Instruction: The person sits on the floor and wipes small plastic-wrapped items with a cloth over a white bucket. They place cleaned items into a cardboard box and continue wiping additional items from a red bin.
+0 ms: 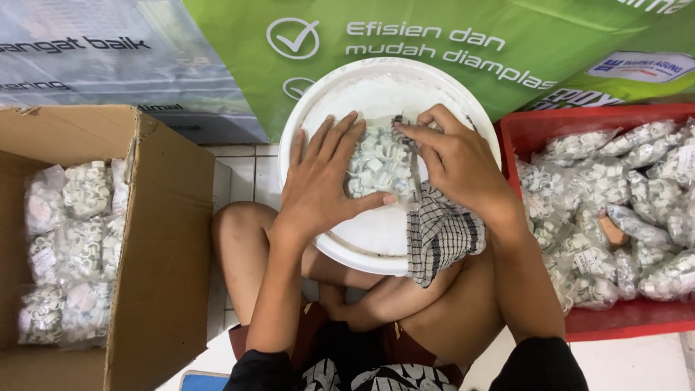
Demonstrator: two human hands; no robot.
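Bag of white clips (378, 163) — on white lid (376, 239), on lap. Left hand (322, 177) flat, open, pressing bag. Right hand (456, 163) pinching bag edge, checked cloth (441, 235) beneath. Cardboard box (156, 239) left — red crate (532, 134) right.

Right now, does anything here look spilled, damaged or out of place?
Nothing stands out. The checked cloth droops over the white lid's edge, and both hands press one bag of white clips.

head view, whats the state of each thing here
left hand: flat on bag, no grip
right hand: grip on cloth
bag: full of white clips, on lid
cloth: draped over lid edge
lid: resting on lap
box: open, bags inside
crate: filled with bags
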